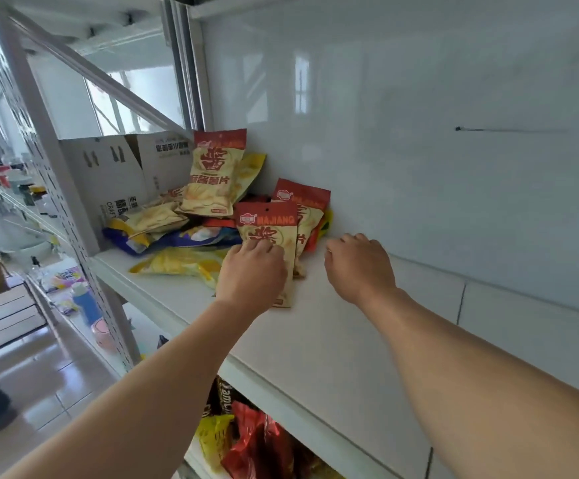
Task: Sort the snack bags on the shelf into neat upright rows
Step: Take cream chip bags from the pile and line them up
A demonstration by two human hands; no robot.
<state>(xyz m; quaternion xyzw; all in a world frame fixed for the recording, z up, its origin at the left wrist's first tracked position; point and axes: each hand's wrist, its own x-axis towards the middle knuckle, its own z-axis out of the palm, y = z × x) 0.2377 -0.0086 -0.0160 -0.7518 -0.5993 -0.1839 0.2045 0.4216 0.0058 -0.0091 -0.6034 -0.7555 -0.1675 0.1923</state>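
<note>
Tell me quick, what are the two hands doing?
Left hand: fingers curled on the front snack bag, holding it upright.
Right hand: loosely curled beside the bags, holding nothing, above the shelf.

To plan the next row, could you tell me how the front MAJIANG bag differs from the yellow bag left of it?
The MAJIANG bag stands upright, with the left hand on it; the yellow bag lies flat, untouched. The MAJIANG bag has a red top band; the yellow bag is plain yellow. Both sit on the shelf.
</note>
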